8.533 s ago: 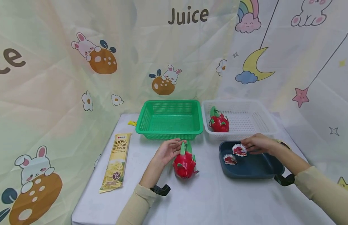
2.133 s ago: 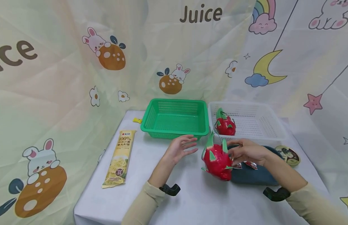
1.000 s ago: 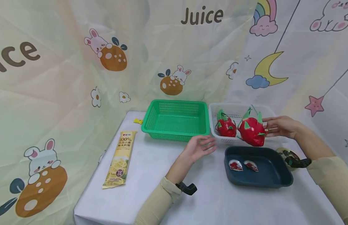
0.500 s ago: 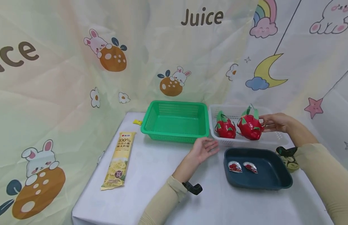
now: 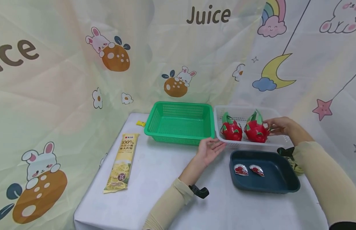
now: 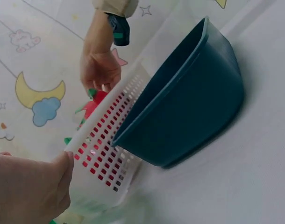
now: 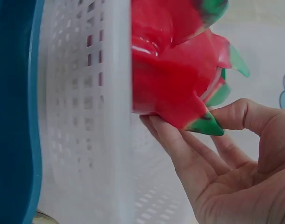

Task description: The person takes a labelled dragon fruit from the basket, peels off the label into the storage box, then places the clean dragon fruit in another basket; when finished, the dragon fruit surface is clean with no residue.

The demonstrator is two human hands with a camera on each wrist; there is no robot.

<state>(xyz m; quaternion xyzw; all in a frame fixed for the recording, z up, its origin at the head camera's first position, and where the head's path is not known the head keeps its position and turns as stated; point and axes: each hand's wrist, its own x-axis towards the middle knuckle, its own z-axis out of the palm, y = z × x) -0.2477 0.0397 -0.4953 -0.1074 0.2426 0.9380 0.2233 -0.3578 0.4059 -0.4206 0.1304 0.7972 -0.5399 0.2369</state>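
Note:
A red dragon fruit [image 5: 256, 131] with green scales sits in the right part of the white basket [image 5: 269, 145]. My right hand [image 5: 281, 126] holds it from its right side; in the right wrist view thumb and fingers [image 7: 180, 144] meet the red skin. To its left, inside the same basket, is a second dragon fruit [image 5: 231, 131]. My left hand [image 5: 208, 152] has its fingers nearly straight, palm up, at the front left corner of the white basket. In the left wrist view its fingertips [image 6: 67, 163] appear to touch the basket's rim.
A dark blue tray [image 5: 267, 188] with two small fruit-picture badges [image 5: 241, 170] stands before the white basket. A round tin [image 5: 296, 166] is partly hidden by the right sleeve. The green basket [image 5: 179, 139], a pasta packet [image 5: 122, 163] and a small yellow packet [image 5: 141, 123] are left.
My right hand has let go of a badge in the tray, then carried the dragon fruit from the table rightward and down into the white basket. My left hand has moved right to the basket's corner.

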